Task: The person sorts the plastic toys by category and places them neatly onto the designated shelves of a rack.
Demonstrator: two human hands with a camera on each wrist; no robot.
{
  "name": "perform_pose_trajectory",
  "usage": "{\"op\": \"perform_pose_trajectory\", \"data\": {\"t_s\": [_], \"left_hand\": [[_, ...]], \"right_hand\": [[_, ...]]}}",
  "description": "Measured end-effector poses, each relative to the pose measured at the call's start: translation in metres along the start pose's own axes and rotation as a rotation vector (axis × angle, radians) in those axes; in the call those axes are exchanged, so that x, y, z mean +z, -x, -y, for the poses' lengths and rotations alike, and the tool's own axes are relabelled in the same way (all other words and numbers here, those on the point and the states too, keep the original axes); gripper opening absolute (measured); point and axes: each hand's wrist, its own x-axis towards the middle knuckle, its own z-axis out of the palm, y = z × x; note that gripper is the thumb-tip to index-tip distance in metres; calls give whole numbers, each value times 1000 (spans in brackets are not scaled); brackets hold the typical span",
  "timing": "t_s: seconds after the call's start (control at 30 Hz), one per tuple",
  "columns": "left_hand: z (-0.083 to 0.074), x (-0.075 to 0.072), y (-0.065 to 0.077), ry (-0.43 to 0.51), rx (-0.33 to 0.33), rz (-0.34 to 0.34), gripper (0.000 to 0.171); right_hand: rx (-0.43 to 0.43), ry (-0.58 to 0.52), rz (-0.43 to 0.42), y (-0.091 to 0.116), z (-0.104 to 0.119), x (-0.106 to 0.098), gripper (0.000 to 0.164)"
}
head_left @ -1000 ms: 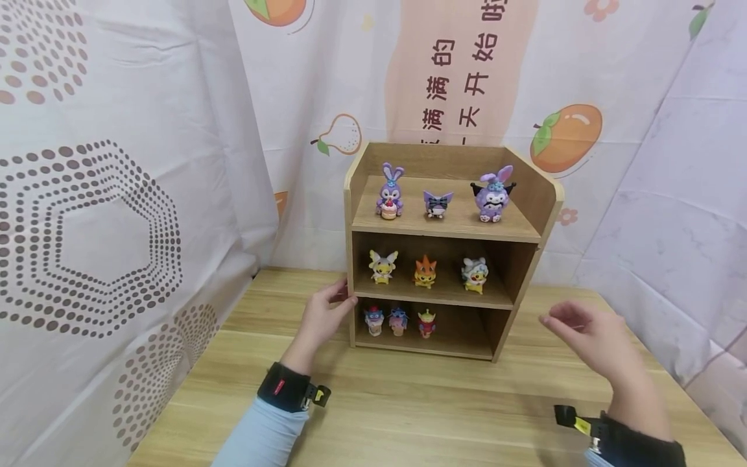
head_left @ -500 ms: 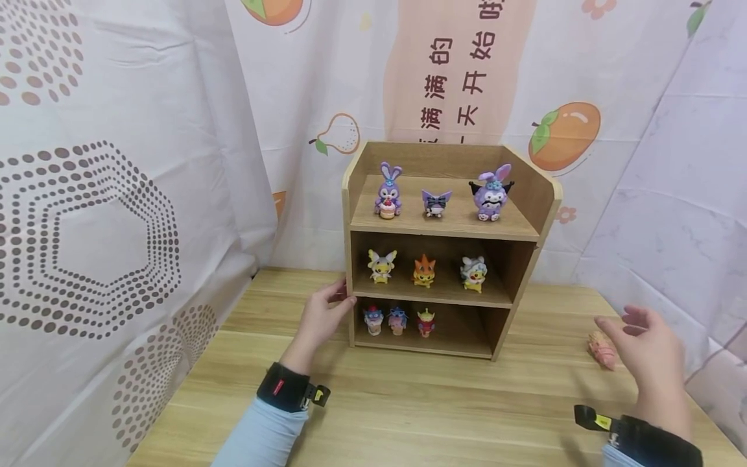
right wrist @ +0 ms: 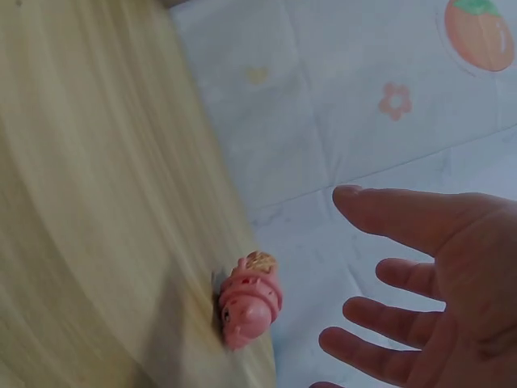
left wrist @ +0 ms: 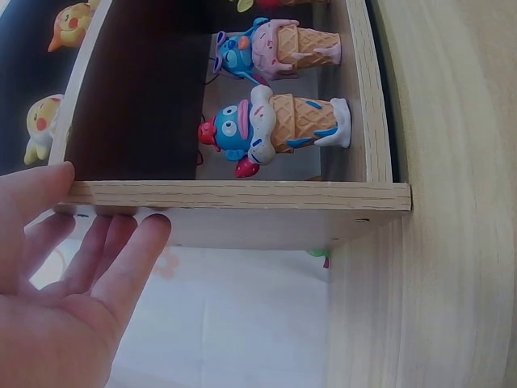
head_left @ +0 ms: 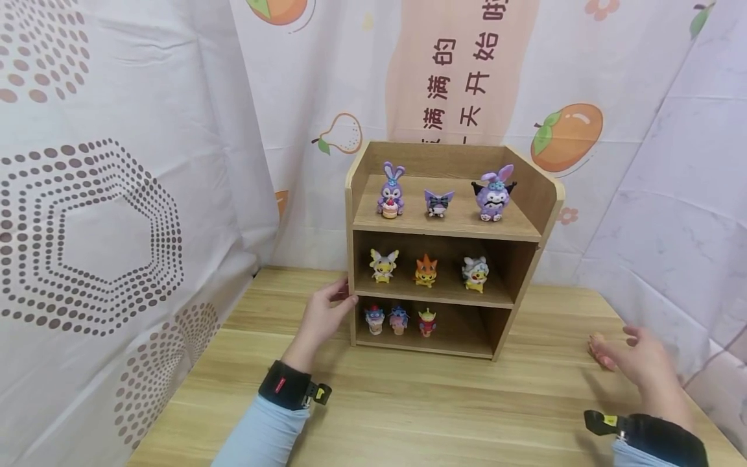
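Note:
A small wooden display shelf [head_left: 446,235] with three levels stands on the table. My left hand [head_left: 320,318] holds its left side panel [left wrist: 242,194], thumb at the front edge and fingers against the outer face. On the bottom level are an ice-cream-cone figurine with a red hat [left wrist: 275,125], a blue-and-pink cone figurine [left wrist: 279,50] and a green-headed figurine in red [head_left: 426,322]. To the right of the shelf, a pink ice-cream-cone figurine [right wrist: 249,303] lies on its side on the table. Close by it, my right hand [head_left: 649,363] has its fingers spread, nothing between them.
Purple figurines [head_left: 390,191] stand on the top level. The middle level bears an orange figurine [head_left: 425,271] between two yellow ones in costume [head_left: 382,266]. Printed curtains [head_left: 315,84] hang behind and beside the wooden table [head_left: 443,408].
My right hand has moved right and slightly down, over to the pink figurine, which was hidden a second ago. The left hand stays on the shelf's side.

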Motion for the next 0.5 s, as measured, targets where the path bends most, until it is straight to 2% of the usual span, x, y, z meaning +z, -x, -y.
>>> {"op": "perform_pose_trajectory", "data": {"t_s": [0.27,0.5], "left_hand": [[0,-1,-1,-3,-15,-4,51],[1,0,-1,1,5,-10,49]], "right_hand": [[-59,127,13,-8,-10,3,86],[-109,175,75,-15,-18,10,82]]}}
